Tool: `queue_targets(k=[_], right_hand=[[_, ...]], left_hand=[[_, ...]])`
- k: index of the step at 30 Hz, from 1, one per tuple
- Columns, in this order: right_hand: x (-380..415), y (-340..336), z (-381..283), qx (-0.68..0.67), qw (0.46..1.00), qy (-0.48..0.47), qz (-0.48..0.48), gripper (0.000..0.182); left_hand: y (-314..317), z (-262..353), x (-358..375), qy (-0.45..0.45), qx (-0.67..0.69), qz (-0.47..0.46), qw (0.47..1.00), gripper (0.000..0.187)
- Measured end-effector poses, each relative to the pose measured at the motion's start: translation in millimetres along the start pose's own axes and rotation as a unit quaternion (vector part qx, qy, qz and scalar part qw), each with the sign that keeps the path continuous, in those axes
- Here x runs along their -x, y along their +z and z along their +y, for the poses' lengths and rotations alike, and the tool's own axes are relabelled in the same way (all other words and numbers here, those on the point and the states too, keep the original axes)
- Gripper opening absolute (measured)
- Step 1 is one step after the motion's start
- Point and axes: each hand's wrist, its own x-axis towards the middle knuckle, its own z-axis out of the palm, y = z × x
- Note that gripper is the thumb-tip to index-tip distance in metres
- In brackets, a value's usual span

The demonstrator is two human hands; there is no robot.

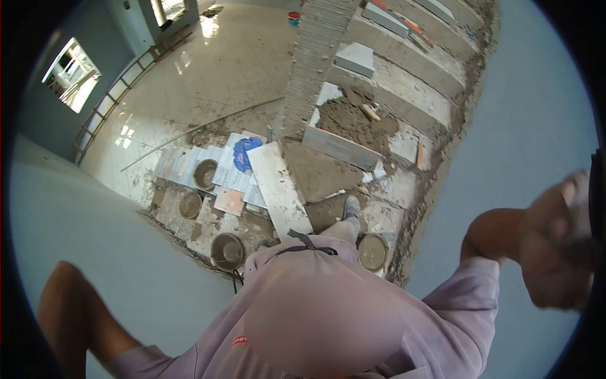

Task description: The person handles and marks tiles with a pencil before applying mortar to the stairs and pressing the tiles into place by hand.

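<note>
My right hand [558, 243] is raised at the far right, close to the camera and blurred by motion; whether it holds anything cannot be made out. My left arm bends at the left edge, and its hand is out of the frame. Mortar is heaped on the landing [353, 120] behind an upright tile strip [341, 149], with a wooden-handled trowel [370, 112] on it. A long pale board [279, 189] lies in front of my body. Blue plastic [245, 153] rests on stacked grey tiles [230, 169].
Unfinished stairs [410, 95] rise at the upper right beside a grey wall [524, 126]. Buckets [227, 251] stand around my feet, one at the right [373, 251]. A ladder [120, 95] lies along the left wall. A red level [404, 22] rests on the steps.
</note>
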Motion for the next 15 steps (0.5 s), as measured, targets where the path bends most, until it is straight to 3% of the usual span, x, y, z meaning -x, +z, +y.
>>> queue_targets(k=[4,5,6,7,10,11,12,15], right_hand=[[13,-7,-9,0.032,0.999,0.036,0.005,0.033],[25,30,6,-0.044,0.989,0.058,0.129,0.028],[36,48,9,0.037,0.976,0.189,0.101,0.02],[58,65,23,0.058,0.954,0.295,0.003,0.025],[167,133,64,0.039,0.859,0.46,-0.219,0.034],[242,162,81,0.059,0.876,0.417,-0.234,0.037],[297,183,83,0.065,0.807,0.491,-0.323,0.04],[430,238,69,0.002,0.673,0.634,-0.381,0.046]], left_hand=[[5,-3,18,0.001,0.01,0.066,0.998,0.032],[6,-3,22,0.001,0.009,0.08,0.997,0.031],[7,-2,25,0.003,0.006,0.091,0.996,0.031],[6,-1,26,0.006,0.002,0.1,0.995,0.03],[2,7,25,0.015,-0.019,0.108,0.994,0.028],[1,8,23,0.018,-0.023,0.108,0.994,0.028],[0,8,21,0.022,-0.024,0.111,0.993,0.027],[4,4,21,0.049,-0.025,0.132,0.99,0.026]])
